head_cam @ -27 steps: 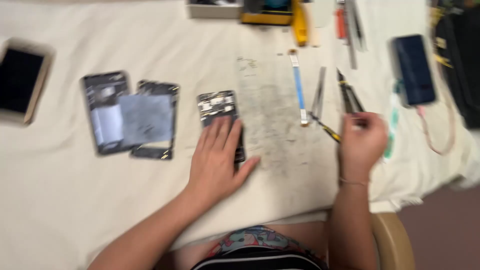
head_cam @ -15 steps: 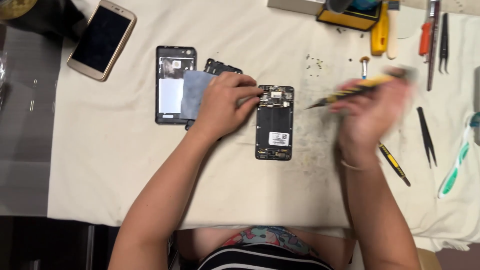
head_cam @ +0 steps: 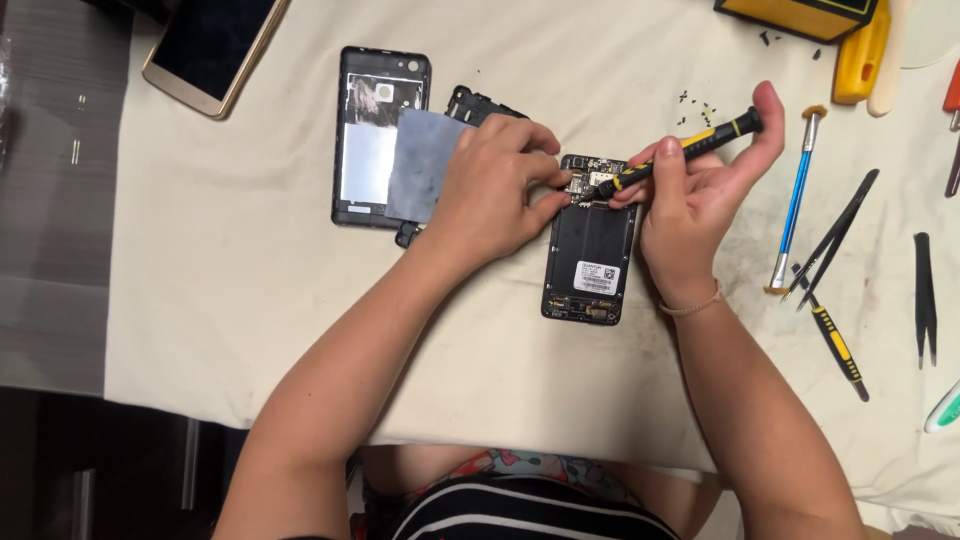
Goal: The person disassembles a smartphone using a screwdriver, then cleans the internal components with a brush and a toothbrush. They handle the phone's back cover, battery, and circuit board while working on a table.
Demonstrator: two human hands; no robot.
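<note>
Clearly fragile: opened phone [head_cam: 589,250], back cover off, flat on the cloth-covered desk [head_cam: 250,300] near the middle, a little toward the far edge. Light, stiff, thin; exposed board at the top end, black battery with a white label below. Best held by the bare side edges, never by the board or the small connectors. Left hand [head_cam: 495,185] pinched at the top left corner of the phone, fingertips steadying a small part there. Right hand [head_cam: 700,185] closed round a black and yellow screwdriver [head_cam: 680,152], thumb on the cap, tip down on the board. Slim and smooth, likely to roll if set down. Removed back cover [head_cam: 378,135] with a grey sheet [head_cam: 425,165] just to the left; loose black screws [head_cam: 700,100] toward the far edge, easily scattered.
</note>
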